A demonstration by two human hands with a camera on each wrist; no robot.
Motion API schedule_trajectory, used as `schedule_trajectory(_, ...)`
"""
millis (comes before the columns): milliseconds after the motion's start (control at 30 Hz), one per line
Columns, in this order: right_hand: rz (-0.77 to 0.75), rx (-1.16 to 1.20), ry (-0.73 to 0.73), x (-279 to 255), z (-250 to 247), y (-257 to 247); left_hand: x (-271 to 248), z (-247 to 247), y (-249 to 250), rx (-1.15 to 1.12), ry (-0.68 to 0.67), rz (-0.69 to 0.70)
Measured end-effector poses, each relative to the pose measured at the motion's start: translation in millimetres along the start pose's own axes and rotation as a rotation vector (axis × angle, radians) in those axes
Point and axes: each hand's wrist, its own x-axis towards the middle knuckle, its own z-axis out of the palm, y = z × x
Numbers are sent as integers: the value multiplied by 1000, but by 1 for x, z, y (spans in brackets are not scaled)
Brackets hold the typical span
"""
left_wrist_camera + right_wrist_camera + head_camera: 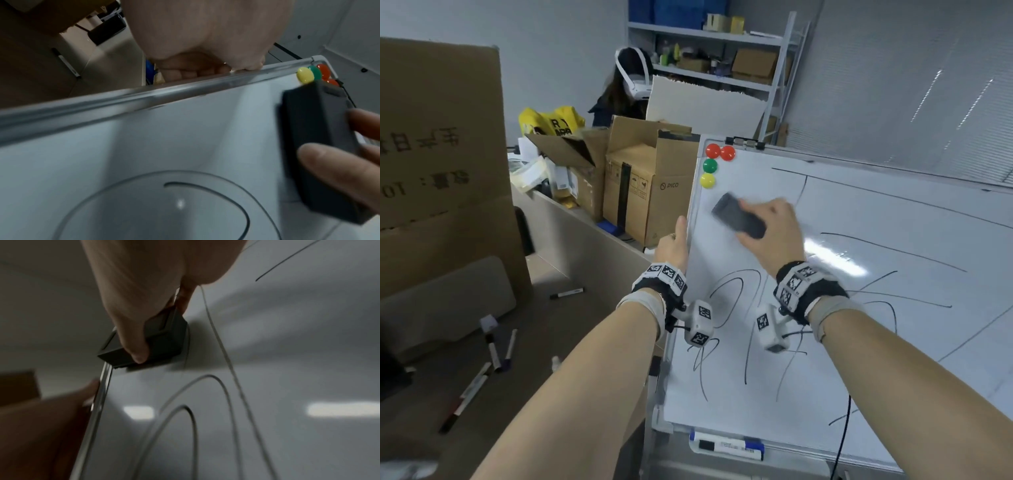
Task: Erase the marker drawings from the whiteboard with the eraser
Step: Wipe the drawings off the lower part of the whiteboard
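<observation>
Now your right hand (774,224) has its thumb and fingers wrapped round the dark grey eraser (738,216), which lies flat against the whiteboard (859,325) in its upper left part, just below the yellow magnet (707,180). Above that one sit a green magnet (710,165) and two red magnets (720,152) in the corner. Your left hand (673,245) grips the board's left frame edge, thumb up along the front and fingers curled round behind it. Black marker drawings (732,294) loop and streak over the lower and right parts of the board; the patch round the eraser shows bare.

The tray (726,455) under the board's bottom edge holds a black-capped marker (719,445) and a blue-capped marker (748,442) lying lengthwise. Left of the board, an open cardboard box (650,185) printed PICO stands beside another open box (571,161) crammed with packets too small to name. Loose markers (493,349) lie scattered on the grey surface (571,342) to your left.
</observation>
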Motion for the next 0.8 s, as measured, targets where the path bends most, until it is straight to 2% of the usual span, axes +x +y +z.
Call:
schedule_trajectory(67,-105,-9,-119,-16,8,-2,5,0,-1,27,18,21)
schedule_trajectory(100,-120,-25,-130,-18,9,-1,7,0,-2,49,24,22)
schedule_trajectory(267,-32,-66,-11,13,-9,10,10,5,-5,111,43,69)
schedule_trajectory(600,-76,-167,3,33,17,-25,20,-6,-11,116,53,65)
schedule_trajectory(800,-72,-183,3,26,6,-11,16,5,-10,165,76,89)
